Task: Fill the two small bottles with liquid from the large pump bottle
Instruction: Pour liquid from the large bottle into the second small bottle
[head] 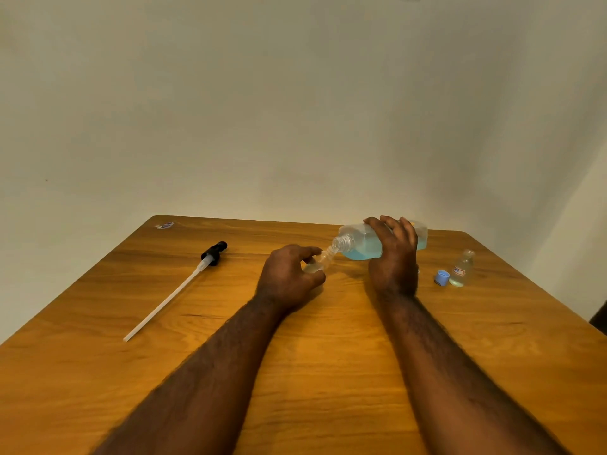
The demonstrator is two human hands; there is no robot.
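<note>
My right hand (394,257) grips the large clear bottle (359,243) of blue liquid, tipped on its side with its open threaded neck pointing left. Its mouth meets the mouth of a small clear bottle (320,261), which my left hand (287,277) holds tilted up toward it. A second small bottle (462,269) stands upright and uncapped at the right, with a little pale liquid at its bottom. A blue cap (442,278) lies next to it.
The black pump head with its long white tube (177,290) lies on the wooden table (328,356) at the left. A small scrap (164,225) sits at the far left corner. A wall stands behind the table.
</note>
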